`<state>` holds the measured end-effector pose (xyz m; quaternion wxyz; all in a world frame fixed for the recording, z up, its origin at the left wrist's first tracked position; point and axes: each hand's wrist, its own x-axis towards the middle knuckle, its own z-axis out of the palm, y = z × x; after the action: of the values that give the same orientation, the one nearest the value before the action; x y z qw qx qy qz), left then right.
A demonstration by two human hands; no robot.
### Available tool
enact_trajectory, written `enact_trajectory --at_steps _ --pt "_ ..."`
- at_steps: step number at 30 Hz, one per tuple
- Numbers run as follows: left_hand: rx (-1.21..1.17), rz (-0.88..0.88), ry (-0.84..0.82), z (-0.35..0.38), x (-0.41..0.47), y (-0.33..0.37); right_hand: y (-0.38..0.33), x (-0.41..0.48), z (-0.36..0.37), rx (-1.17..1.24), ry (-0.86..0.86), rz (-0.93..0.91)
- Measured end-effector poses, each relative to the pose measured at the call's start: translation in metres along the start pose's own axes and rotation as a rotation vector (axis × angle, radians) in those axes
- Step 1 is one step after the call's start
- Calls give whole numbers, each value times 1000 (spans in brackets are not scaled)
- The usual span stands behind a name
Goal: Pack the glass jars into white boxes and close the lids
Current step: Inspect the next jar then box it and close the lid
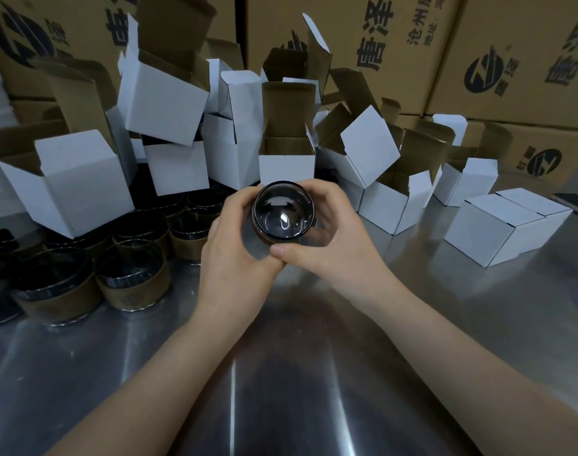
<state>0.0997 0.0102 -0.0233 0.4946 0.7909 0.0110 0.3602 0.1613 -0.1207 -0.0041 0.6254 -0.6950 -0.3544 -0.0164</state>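
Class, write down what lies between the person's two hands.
A glass jar lies there, gripped by the left hand and the right hand; the head view shows it.

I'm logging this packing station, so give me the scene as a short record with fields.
held: glass jar, gripped by left hand and right hand
nearest box: open white box, upright, lid flap up, just behind the jar
waiting: sleeved jars clustered on the metal table, left
finished: closed boxes, right
backdrop: brown cartons
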Motion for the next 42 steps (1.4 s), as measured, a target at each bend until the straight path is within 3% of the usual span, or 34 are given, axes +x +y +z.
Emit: enact_trajectory --at_steps 16,27,34,42 --pt "-37 -51 -25 0 -4 4 1 -1 -2 -15 -12 17" --pt "-39 -73 -106 -3 2 4 -1 1 -6 147 13 172" --pt "265 160 -168 -4 1 9 2 1 -6 57 44 169" --pt "362 242 -79 -5 2 11 -1 0 -5 -143 101 70"
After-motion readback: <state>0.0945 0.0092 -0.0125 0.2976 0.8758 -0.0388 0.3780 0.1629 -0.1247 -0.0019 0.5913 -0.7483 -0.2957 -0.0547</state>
